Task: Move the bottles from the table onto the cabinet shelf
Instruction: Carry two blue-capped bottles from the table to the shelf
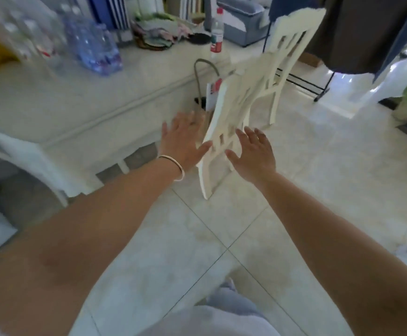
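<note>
Both hands, left hand and right hand, reached spread and empty at frame centre, bottle untouched on the tabletop.

Soft, even daylight fills the room I stand in, brightest at the right edge, where the white floor tiles glare and wash out. Shadows are faint; only a dull grey patch lies under the table. The whole picture is smeared by motion: the white chair shows doubled, ghosted slats, and the pack of bottles at upper left is a blur. My left hand and right hand look soft-edged. The wide lens bends lines near the borders and stretches my forearms.
</note>
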